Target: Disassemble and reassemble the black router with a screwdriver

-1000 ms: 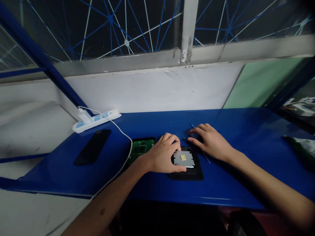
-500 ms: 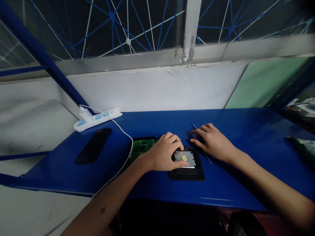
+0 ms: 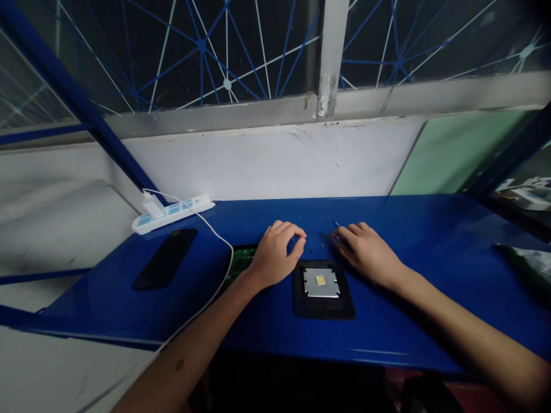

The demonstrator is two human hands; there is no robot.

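Note:
My left hand hovers above the bench with thumb and index fingertips together in a pinch; whatever small thing may be between them cannot be made out. Just right of and below it lies a black square frame holding a silver metal plate, with a yellowish square pad on the plate. Partly under my left forearm is a green circuit board. My right hand is on the bench beyond the frame, fingers curled and blurred at the tips. A thin rod tip shows beyond them; the rest is hidden.
A white power strip with a plugged-in charger stands at the back left; its white cable runs forward past the board. A black phone lies on the blue bench. Tiny loose bits dot the bench between my hands.
My left hand has lifted off the metal plate and moved up and left, its fingers closing to a pinch. My right hand has shifted slightly, and less of the thin rod shows.

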